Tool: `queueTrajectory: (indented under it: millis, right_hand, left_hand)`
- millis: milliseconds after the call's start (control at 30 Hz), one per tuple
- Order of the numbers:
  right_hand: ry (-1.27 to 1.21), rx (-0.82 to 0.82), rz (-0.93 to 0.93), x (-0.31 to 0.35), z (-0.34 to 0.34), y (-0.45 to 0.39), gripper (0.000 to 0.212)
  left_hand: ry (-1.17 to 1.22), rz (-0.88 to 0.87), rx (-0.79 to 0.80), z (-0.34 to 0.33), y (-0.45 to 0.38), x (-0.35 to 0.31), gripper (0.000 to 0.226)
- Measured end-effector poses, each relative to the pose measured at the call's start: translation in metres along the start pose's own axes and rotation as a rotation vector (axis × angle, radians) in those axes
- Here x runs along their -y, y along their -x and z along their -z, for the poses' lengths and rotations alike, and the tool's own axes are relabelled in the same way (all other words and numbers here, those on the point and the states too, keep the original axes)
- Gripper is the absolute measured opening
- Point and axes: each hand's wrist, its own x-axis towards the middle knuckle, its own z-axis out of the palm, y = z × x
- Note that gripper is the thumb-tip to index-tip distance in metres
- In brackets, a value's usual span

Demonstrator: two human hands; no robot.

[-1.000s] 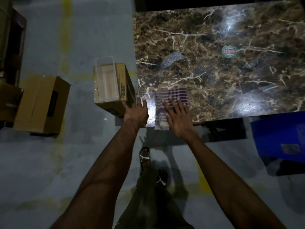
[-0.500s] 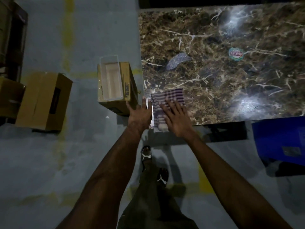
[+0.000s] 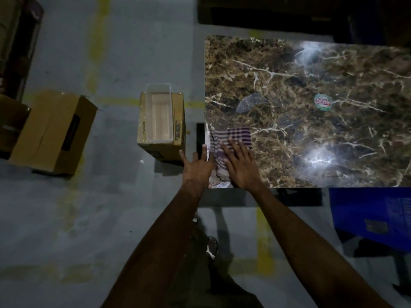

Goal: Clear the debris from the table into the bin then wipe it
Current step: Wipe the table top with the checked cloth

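Round sticker [image 3: 323, 102] on the tabletop [image 3: 333, 141]: red band with white lettering across a green and white disc; letters too blurred to read.
Cardboard box [image 3: 161, 125] under the clear bin [image 3: 160, 115]: dark print along the left top edge and a black printed block on the right top edge; neither legible.
Open cardboard box [image 3: 51, 132] on the floor: dark label panel on one side; no readable text.
Blue box [image 3: 373, 216]: pale printing and a small grey label; illegible.

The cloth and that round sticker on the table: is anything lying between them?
No. In the head view, only bare marble table separates the cloth from the sticker.
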Motion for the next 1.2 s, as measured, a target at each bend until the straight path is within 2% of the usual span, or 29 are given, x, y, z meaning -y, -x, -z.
queueTrajectory:
  millis: [100, 200, 267, 333, 467, 567, 633, 700, 833, 900, 1000, 1100, 1200]
  right_hand:
    - [-0.048, 0.038, -0.114, -0.022, 0.013, 0.004, 0.058]
    - [-0.094, -0.005, -0.239, -0.021, 0.018, -0.048, 0.062]
    - [-0.068, -0.018, -0.211, -0.002, 0.017, -0.083, 0.064]
    - [-0.038, 0.036, -0.086, 0.019, 0.014, -0.097, 0.063]
    - [0.022, 0.054, 0.109, 0.005, 0.011, -0.069, 0.059]
    - [-0.013, 0.057, 0.020, -0.017, 0.021, -0.076, 0.060]
    - [-0.058, 0.022, -0.098, -0.011, 0.022, -0.101, 0.059]
    - [-0.071, 0.022, -0.116, 0.008, 0.019, -0.118, 0.059]
    - [-0.027, 0.069, 0.132, 0.026, 0.010, -0.102, 0.057]
    - [0.000, 0.085, 0.211, 0.006, 0.012, -0.086, 0.057]
    - [0.008, 0.051, 0.100, -0.020, 0.020, -0.084, 0.059]
    - [-0.070, 0.044, -0.078, -0.007, 0.024, -0.105, 0.060]
    - [-0.062, 0.056, -0.026, 0.014, 0.020, -0.105, 0.059]
  left_hand:
    - [0.045, 0.004, 0.000, -0.001, 0.000, 0.002, 0.126]
    - [0.107, 0.004, -0.035, -0.005, 0.000, 0.008, 0.130]
    - [0.150, 0.028, -0.057, -0.007, 0.001, 0.010, 0.136]
    - [0.173, 0.042, -0.057, -0.005, 0.002, 0.011, 0.136]
    - [0.143, 0.027, -0.050, 0.000, 0.005, 0.009, 0.127]
    - [0.166, 0.018, -0.029, -0.002, 0.004, 0.010, 0.127]
    - [0.174, 0.022, -0.005, -0.001, 0.003, 0.012, 0.125]
    - [0.165, 0.030, 0.003, 0.000, 0.004, 0.009, 0.121]
    - [0.186, 0.058, -0.005, 0.001, 0.004, 0.004, 0.107]
    - [0.195, 0.059, 0.026, 0.004, 0.003, 0.004, 0.111]
    - [0.206, 0.052, 0.063, 0.003, 0.000, 0.006, 0.124]
    - [0.179, 0.061, 0.053, -0.001, -0.001, 0.007, 0.129]
    - [0.177, 0.069, 0.060, 0.000, 0.000, 0.004, 0.128]
